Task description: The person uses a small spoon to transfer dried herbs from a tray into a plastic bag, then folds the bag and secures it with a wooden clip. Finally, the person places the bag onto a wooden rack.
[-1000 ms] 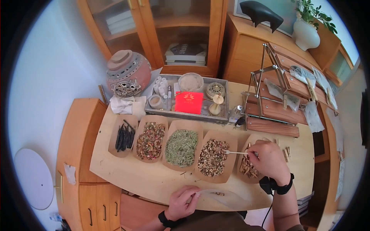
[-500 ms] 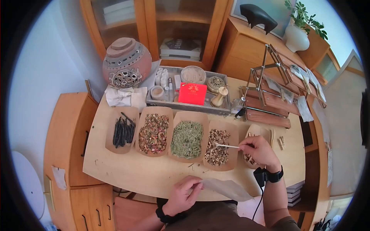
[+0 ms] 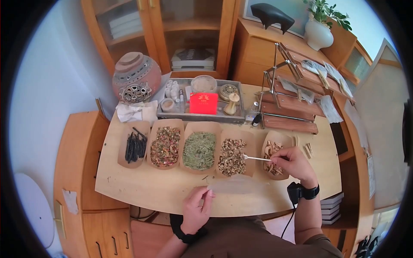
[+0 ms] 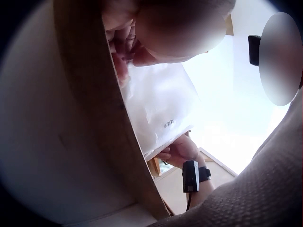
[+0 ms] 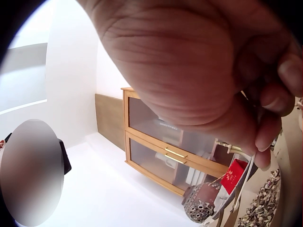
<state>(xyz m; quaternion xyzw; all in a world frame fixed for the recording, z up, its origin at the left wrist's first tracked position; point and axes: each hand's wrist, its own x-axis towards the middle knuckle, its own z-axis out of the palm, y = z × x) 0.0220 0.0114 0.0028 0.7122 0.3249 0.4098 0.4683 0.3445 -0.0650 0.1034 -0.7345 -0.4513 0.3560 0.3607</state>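
In the head view my right hand (image 3: 294, 163) pinches a thin white spoon (image 3: 257, 158), its tip over the tray of brown chopped pieces (image 3: 232, 155). The right wrist view shows the spoon handle (image 5: 245, 182) between thumb and fingers. At the front of the table my left hand (image 3: 198, 209) pinches a corner of a translucent bag (image 3: 234, 185), which extends rightward below that tray. The bag (image 4: 158, 101) hangs from the left hand's fingers in the left wrist view; a small dark mark shows on it. Whether the bag holds anything cannot be told.
Trays of black pods (image 3: 136, 146), mixed petals (image 3: 165, 146), green stems (image 3: 199, 149) and wood slices (image 3: 273, 151) flank the brown pieces. Behind stand a grey tray with a red packet (image 3: 203, 103), a patterned pot (image 3: 137, 79) and a wooden tiered rack (image 3: 288, 118).
The head view has shifted. The bag has moved up and left, nearer the tray of brown pieces, with my left hand. The spoon tip has moved to that tray's right part.
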